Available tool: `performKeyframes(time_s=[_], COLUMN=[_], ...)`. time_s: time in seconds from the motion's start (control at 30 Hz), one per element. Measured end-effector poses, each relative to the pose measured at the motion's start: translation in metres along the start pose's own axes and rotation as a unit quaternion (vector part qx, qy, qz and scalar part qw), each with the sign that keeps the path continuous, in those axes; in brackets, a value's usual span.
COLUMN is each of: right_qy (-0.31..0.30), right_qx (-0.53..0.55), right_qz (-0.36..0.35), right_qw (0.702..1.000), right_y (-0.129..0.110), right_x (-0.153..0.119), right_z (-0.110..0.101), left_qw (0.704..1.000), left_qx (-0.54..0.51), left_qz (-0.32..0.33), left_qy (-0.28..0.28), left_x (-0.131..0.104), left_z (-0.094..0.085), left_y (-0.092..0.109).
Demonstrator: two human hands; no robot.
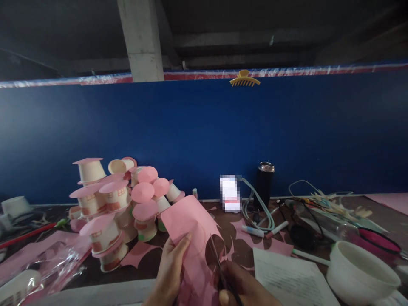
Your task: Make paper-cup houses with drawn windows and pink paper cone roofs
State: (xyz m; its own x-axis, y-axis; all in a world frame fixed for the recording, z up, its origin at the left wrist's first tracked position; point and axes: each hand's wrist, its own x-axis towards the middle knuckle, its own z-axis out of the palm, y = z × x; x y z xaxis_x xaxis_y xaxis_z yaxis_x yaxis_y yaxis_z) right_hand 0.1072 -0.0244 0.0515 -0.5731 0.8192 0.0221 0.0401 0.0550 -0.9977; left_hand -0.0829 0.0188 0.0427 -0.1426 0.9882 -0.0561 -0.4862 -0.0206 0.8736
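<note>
A sheet of pink paper [196,216] is held up in front of me, its right side cut into curved edges. My left hand [172,265] grips it from the left, the thumb lying on top. A faint round outline shows on the sheet near that thumb. My right hand [239,284] is closed around dark-handled scissors [219,265], whose blades lie along the cut right edge of the paper. To the left stands a stack of decorated paper cups [106,238] with pink paper discs [143,192] on them.
Pink scraps [140,253] lie about the table. On the right are a printed sheet [287,276], a white bowl [360,267], markers [253,230], a coiled cable [270,219] and a black bottle [264,187]. A lit phone [230,193] leans by the blue partition [197,136]. Plastic wrapping [54,263] lies left.
</note>
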Motion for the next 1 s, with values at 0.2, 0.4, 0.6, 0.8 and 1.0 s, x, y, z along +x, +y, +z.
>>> performKeyframes(time_s=[0.2, 0.4, 0.6, 0.8, 1.0], right_qy=[0.051, 0.096, 0.108, 0.143, 0.158], right_qx=[0.033, 0.083, 0.125, 0.091, 0.103], right_qz=[-0.029, -0.036, -0.045, -0.051, -0.053], right_qw=[0.998, 0.991, 0.985, 0.984, 0.981], right_y=[0.005, 0.015, 0.023, 0.015, 0.012], right_x=[-0.001, 0.003, 0.007, 0.005, 0.004], right_z=[0.001, 0.006, 0.009, 0.009, 0.010], left_qw=[1.000, 0.999, 0.998, 0.996, 0.997], left_qx=[-0.016, -0.019, -0.026, -0.052, -0.042], left_qz=[-0.013, -0.006, -0.011, -0.025, -0.029], left_qy=[-0.008, -0.041, -0.051, -0.064, -0.063], left_x=[-0.007, -0.009, -0.011, -0.016, -0.016], left_z=[0.008, 0.014, 0.016, 0.021, 0.024], left_y=[-0.007, -0.014, -0.019, -0.017, -0.015])
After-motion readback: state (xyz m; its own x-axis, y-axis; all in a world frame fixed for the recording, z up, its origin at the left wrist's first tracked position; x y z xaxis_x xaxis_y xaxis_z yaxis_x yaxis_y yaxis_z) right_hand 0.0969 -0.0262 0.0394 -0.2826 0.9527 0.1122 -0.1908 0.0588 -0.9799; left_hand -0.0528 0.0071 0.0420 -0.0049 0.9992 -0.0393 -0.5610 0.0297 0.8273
